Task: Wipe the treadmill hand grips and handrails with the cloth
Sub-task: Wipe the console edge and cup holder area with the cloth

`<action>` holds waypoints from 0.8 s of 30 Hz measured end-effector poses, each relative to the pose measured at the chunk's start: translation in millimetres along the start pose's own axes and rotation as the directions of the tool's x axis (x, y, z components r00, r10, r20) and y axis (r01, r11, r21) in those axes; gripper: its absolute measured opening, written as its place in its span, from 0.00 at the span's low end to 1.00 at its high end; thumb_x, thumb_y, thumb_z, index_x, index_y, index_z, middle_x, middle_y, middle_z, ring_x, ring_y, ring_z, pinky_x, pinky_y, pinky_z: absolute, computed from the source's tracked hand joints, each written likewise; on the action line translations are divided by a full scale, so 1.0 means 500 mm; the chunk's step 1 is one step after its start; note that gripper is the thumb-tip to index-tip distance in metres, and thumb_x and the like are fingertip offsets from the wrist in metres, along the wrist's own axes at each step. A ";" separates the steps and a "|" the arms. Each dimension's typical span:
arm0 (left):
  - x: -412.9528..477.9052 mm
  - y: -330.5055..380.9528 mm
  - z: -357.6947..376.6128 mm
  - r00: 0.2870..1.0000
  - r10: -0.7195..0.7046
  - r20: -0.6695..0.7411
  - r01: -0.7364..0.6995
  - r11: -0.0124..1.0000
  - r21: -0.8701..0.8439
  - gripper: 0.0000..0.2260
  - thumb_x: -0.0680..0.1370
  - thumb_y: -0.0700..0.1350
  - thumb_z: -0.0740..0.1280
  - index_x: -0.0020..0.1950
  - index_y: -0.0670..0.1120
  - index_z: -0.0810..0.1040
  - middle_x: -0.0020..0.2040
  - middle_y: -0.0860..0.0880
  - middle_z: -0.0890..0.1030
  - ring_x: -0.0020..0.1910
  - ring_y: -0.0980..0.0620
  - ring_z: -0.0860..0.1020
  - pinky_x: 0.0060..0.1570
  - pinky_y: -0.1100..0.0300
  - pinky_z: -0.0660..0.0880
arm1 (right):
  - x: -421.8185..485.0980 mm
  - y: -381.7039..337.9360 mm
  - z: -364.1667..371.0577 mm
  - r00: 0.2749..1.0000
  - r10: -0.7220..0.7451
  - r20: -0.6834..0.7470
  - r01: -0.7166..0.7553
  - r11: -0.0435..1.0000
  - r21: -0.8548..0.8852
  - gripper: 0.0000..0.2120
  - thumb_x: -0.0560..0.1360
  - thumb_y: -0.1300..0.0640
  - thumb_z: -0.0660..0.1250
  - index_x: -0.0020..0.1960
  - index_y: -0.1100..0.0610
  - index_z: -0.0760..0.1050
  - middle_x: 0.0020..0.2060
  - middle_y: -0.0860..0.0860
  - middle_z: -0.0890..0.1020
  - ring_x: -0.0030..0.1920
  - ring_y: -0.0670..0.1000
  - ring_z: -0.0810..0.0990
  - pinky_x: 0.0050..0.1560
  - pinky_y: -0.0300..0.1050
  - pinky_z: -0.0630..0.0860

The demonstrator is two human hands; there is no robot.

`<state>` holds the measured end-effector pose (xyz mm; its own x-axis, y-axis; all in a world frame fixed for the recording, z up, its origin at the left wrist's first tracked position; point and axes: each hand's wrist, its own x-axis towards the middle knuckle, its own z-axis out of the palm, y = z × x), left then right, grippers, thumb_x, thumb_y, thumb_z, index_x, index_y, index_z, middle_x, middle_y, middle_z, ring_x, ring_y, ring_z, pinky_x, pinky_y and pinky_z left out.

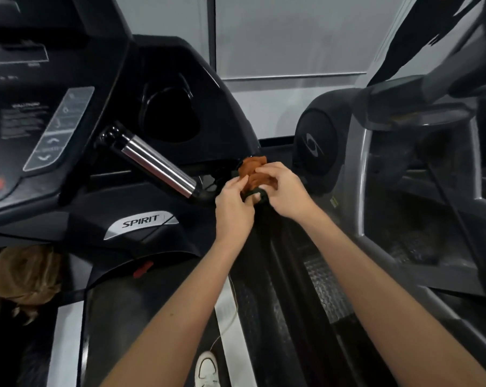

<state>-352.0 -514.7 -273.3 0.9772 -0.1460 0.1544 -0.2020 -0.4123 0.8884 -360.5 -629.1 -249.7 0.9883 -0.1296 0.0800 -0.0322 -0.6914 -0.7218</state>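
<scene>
Cloth, orange and bunched, sits between my hands at the upper end of the dark handrail. My left hand pinches its near edge, and my right hand curls over its top. The silver hand grip lies just left of my hold. Wadded this tight, I judge the cloth may skim the rail, wipe little, or slip free.

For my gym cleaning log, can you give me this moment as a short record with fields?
cloth: crumpled orange-brown cloth, bunched at the top end of the black treadmill handrail
left hand: holds the cloth's left side
right hand: grips the cloth from the right
hand grip: shiny chrome cylindrical hand grip, left of the cloth, untouched
nearby: silver SPIRIT badge; black cup holder recess; white shoe
</scene>
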 end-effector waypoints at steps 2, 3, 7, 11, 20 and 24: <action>0.006 0.007 -0.003 1.000 0.001 0.023 -0.002 1.000 0.023 0.17 0.75 0.36 0.67 0.64 0.42 0.75 0.62 0.45 0.76 0.59 0.50 0.75 0.53 0.74 0.64 | 0.000 -0.007 0.002 1.000 0.007 -0.019 -0.007 1.000 -0.006 0.16 0.76 0.68 0.61 0.62 0.63 0.73 0.60 0.55 0.74 0.60 0.52 0.73 0.61 0.38 0.68; 0.008 0.011 -0.007 0.999 0.001 0.049 -0.003 0.999 0.038 0.17 0.75 0.36 0.67 0.64 0.42 0.75 0.62 0.45 0.75 0.60 0.50 0.75 0.52 0.73 0.65 | -0.003 -0.009 0.001 1.000 0.010 -0.022 -0.010 1.000 -0.009 0.15 0.75 0.68 0.61 0.62 0.63 0.74 0.60 0.55 0.74 0.60 0.52 0.74 0.61 0.39 0.69; 0.015 0.044 -0.056 0.978 0.022 0.207 -0.041 0.996 0.084 0.19 0.76 0.41 0.68 0.67 0.44 0.72 0.64 0.47 0.72 0.62 0.50 0.72 0.56 0.69 0.65 | -0.008 -0.028 -0.023 1.000 -0.024 0.009 0.024 0.998 -0.053 0.14 0.75 0.67 0.63 0.60 0.61 0.75 0.56 0.55 0.77 0.57 0.52 0.76 0.57 0.37 0.70; 0.058 0.103 -0.181 0.969 0.208 0.132 -0.221 0.971 0.091 0.13 0.74 0.40 0.69 0.59 0.45 0.79 0.54 0.49 0.79 0.52 0.53 0.78 0.51 0.71 0.69 | 0.026 -0.090 -0.058 0.984 -0.139 -0.115 0.143 0.989 0.033 0.13 0.74 0.68 0.64 0.59 0.63 0.75 0.54 0.58 0.78 0.56 0.54 0.77 0.61 0.43 0.71; 0.253 0.064 -0.418 0.951 0.302 0.060 -0.292 0.825 0.483 0.13 0.76 0.41 0.67 0.60 0.45 0.78 0.59 0.48 0.77 0.59 0.52 0.74 0.61 0.65 0.65 | 0.210 -0.191 0.046 0.972 -0.056 0.227 0.180 0.799 -0.574 0.25 0.76 0.58 0.57 0.71 0.44 0.61 0.70 0.57 0.61 0.70 0.61 0.56 0.71 0.65 0.48; 0.282 -0.030 -0.430 0.970 0.218 0.105 -0.232 0.718 0.657 0.23 0.77 0.45 0.66 0.71 0.46 0.67 0.72 0.48 0.66 0.72 0.47 0.63 0.72 0.49 0.57 | 0.243 -0.199 0.113 0.939 -0.099 0.328 0.317 0.614 -0.722 0.21 0.78 0.48 0.50 0.65 0.54 0.72 0.72 0.58 0.57 0.73 0.59 0.51 0.72 0.64 0.38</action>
<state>-197.1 -335.6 -172.0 0.8973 -0.3255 0.2981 -0.4149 -0.8526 0.3179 -228.7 -536.2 -206.9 0.9805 0.1800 -0.0785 0.1861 -0.9794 0.0785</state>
